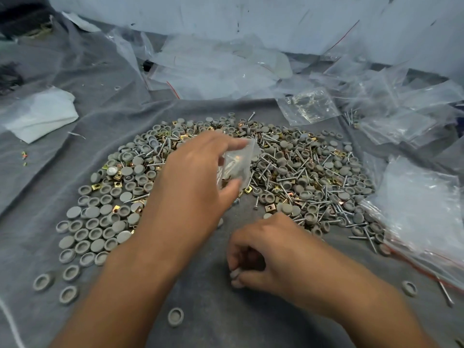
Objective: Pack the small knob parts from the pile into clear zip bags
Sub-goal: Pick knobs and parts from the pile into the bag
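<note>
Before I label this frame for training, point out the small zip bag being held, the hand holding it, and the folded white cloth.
small zip bag (237,165): head view, middle of its clear face.
left hand (193,177): head view, back of the hand.
folded white cloth (41,114): head view, centre of its top.

Your left hand (198,169) was motion-blurred, hiding the small bag's (237,167) contents; your right hand's (266,252) curled fingers hid their catch.
</note>
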The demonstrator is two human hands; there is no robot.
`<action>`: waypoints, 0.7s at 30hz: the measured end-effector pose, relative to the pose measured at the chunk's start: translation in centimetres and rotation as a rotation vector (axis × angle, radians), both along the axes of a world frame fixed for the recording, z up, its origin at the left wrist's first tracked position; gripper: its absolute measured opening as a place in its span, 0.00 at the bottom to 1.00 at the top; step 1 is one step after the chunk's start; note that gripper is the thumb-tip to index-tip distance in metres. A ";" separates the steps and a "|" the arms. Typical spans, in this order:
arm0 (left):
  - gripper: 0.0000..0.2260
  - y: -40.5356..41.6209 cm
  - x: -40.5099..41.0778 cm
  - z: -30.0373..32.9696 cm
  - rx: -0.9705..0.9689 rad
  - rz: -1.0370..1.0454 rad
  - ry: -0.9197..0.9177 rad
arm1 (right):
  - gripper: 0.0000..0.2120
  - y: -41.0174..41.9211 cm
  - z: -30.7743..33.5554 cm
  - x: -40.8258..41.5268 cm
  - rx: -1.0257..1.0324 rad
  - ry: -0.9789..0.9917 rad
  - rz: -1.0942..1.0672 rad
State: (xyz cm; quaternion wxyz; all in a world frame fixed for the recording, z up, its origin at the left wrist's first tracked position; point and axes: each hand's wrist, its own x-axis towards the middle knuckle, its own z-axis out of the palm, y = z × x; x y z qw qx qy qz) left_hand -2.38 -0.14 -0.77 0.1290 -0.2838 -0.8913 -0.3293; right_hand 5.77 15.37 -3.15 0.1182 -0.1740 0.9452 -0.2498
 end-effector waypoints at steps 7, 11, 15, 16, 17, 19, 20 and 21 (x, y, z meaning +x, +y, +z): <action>0.24 0.6 0.2 -0.4 -0.019 -0.058 0.013 | 0.06 1.6 2.1 -1.1 -0.582 0.619 -0.391; 0.22 1.1 0.4 -0.5 0.009 -0.091 0.029 | 0.07 0.5 1.3 -2.2 -0.313 0.795 -0.419; 0.23 0.9 0.1 -0.7 0.025 -0.084 0.034 | 0.09 0.5 1.0 -2.5 -0.227 0.813 -0.427; 0.23 0.8 0.0 -0.6 0.028 -0.084 0.028 | 0.08 0.5 1.2 -2.3 -0.261 0.829 -0.441; 0.24 0.5 -0.1 -0.5 0.028 -0.077 0.023 | 0.06 0.6 1.4 -2.1 -0.297 0.847 -0.455; 0.24 -0.1 -0.5 -0.1 0.047 -0.031 0.022 | 0.05 0.5 1.5 -1.6 -0.347 0.836 -0.483; 0.25 -0.5 -0.7 0.1 0.082 0.000 0.021 | 0.06 0.3 1.4 -1.3 -0.359 0.771 -0.492; 0.25 -1.0 -1.0 0.3 0.128 0.030 0.020 | 0.07 0.0 1.0 -1.2 -0.345 0.659 -0.489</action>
